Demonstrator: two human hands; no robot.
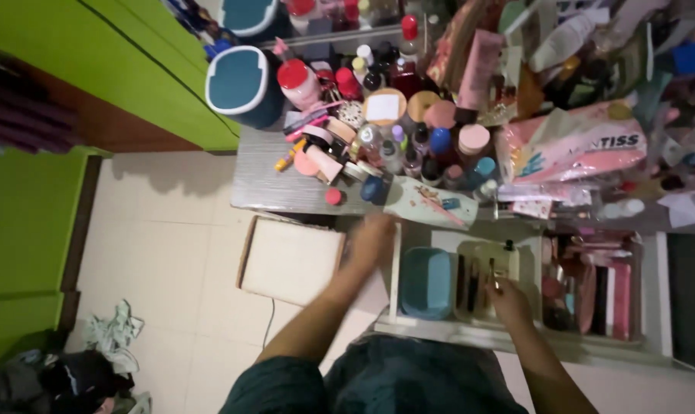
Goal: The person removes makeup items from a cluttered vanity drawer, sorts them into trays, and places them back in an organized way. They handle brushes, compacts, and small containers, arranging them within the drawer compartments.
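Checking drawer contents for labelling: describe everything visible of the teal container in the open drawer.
The teal container is a rounded-rectangular tub, plastic by its look, with a smooth matte finish and soft corners. It sits in the leftmost compartment of the open white drawer, against the drawer's left wall, beside a cream tray of small items. Its contents cannot be made out. The left hand, blurred, is just above and left of it, near the drawer's corner; contact is unclear. The right hand reaches into the cream tray, not the tub.

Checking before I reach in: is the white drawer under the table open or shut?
Open: the white drawer is pulled out, its teal tray and cosmetics exposed, right hand inside.
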